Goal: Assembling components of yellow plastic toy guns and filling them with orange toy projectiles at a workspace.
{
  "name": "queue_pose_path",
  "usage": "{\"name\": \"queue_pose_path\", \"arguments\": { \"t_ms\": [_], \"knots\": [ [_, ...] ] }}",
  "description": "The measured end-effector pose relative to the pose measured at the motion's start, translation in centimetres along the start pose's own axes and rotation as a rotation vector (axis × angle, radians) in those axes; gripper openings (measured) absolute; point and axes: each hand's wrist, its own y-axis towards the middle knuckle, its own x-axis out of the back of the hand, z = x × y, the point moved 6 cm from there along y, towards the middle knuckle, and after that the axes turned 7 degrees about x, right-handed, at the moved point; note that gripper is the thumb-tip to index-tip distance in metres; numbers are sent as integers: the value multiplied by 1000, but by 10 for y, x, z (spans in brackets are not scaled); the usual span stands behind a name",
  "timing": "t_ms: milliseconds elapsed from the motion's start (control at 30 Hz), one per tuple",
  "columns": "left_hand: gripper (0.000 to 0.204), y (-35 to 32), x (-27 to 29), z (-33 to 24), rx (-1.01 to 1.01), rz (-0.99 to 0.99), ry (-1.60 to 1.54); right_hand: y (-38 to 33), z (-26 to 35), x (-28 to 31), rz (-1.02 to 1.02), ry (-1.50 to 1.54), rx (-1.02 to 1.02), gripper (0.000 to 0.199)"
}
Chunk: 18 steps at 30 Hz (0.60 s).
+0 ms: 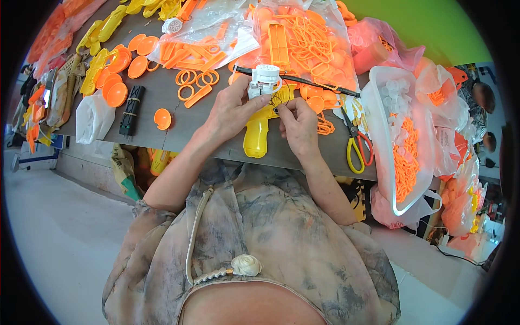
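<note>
My left hand (230, 111) is closed round a white plastic mechanism (265, 79) with a round top, held just above the table's front edge. Right below it lies a yellow plastic handle shell (256, 138), its upper part partly hidden by the mechanism and my fingers. Beside the shell, my right hand (299, 125) pinches a thin dark wire (275, 101) that runs by the mechanism; the very tip of it is too small to make out. A black rod-like strip (325, 85) passes behind the mechanism toward the right.
Scissors (355, 143) with yellow and red handles lie right of my hand. Further right stands a white bin (374, 103) of orange chain pieces. Orange rings (187, 77), orange cups (115, 93), a tied black bundle (130, 111) and bagged orange parts (311, 40) cover the table.
</note>
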Motion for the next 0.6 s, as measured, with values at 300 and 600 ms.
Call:
{"name": "queue_pose_path", "arguments": {
  "t_ms": [300, 600],
  "knots": [
    [32, 0, -2, 2, 56, -52, 67, -8, -5, -3, -207, -166, 259, 16],
    [36, 4, -1, 8, 46, -62, 68, -19, 15, -11, -345, -435, 627, 16]
  ]
}}
